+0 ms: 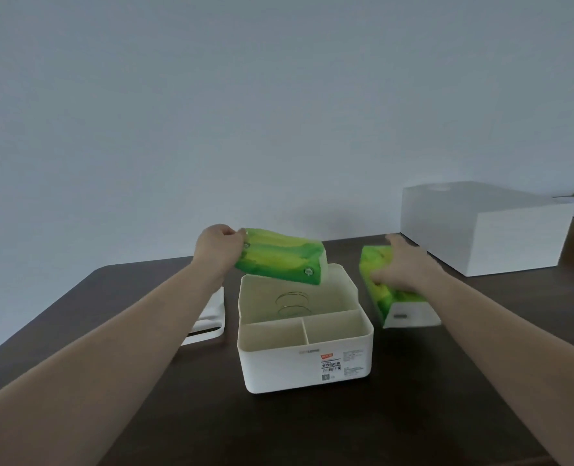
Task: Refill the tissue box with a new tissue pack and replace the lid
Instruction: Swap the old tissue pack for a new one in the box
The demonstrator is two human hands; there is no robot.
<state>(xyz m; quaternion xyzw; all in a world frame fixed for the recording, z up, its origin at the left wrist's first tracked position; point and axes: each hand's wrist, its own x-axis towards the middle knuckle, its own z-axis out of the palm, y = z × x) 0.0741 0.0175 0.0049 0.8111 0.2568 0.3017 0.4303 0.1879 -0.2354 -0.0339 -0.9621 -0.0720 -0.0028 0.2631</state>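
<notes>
Head view: a white tissue box (304, 334) sits open-topped near the middle of a dark brown table (379, 425), its labelled wall facing the near edge. Inside, a divider splits off two small compartments along the near side; the larger far compartment holds a wire spring (291, 302) standing on its floor.

The left hand (219, 251) grips one end of a green tissue pack (280, 256), fingers closed around it, and holds the pack tilted in the air above the far compartment, its lower right end just over the box's far rim.

The right hand (403, 269) rests on top of a second green tissue pack (393, 290), which lies on the table just right of the box, its white end pointing toward the near edge. The fingers curl over the pack, but whether they clamp it or only press on it I cannot tell.

The white lid (210, 317) lies flat on the table to the left of the box, partly hidden behind the left forearm. A large white carton (480, 227) stands toward the far right corner of the table.
</notes>
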